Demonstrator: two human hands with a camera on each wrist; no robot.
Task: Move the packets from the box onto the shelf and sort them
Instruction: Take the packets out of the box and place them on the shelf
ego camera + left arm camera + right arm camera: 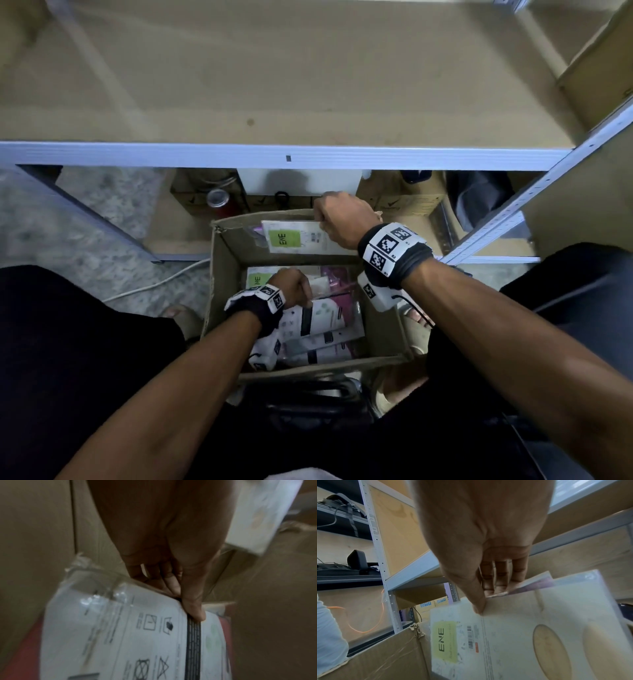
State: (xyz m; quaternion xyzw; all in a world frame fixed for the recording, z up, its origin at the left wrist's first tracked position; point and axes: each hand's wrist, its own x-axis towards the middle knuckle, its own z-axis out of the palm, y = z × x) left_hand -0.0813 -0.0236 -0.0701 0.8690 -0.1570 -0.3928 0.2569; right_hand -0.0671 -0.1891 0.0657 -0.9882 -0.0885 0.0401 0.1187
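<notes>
Left hand (291,286) is down inside the cardboard box (219,291), low on its left side. Fingers (193,609) are clamped on the top edge of a white wash-symbol packet (315,318): thumb on the printed face, the rest curled behind. An edge grip likely makes sense because the packets lie stacked at angles, so only edges are free to catch.

Loose packets (318,353) fill the box bottom, white ones over pink ones, plus 1 with a green label at the far left.

Right hand (342,219) is up at the far box rim, pinching a white ENE-labelled packet (294,236) by its top right corner, thumb in front, fingers (501,577) behind. The packet stands nearly upright, part clear of the box, probably so it can go straight up to the shelf (291,85), which has no packets on it in view. So, judging from that, sorting has not started.

View differences:
- Head view gives the layout: both hands, box, shelf above.
- Left wrist view alone shows the laundry symbols, the dark band under the thumb and the clear wrap.
- Right wrist view alone shows a 2nd, purplish packet (534,585) pinched behind the ENE one, and 2 oval shapes on the front.
</notes>
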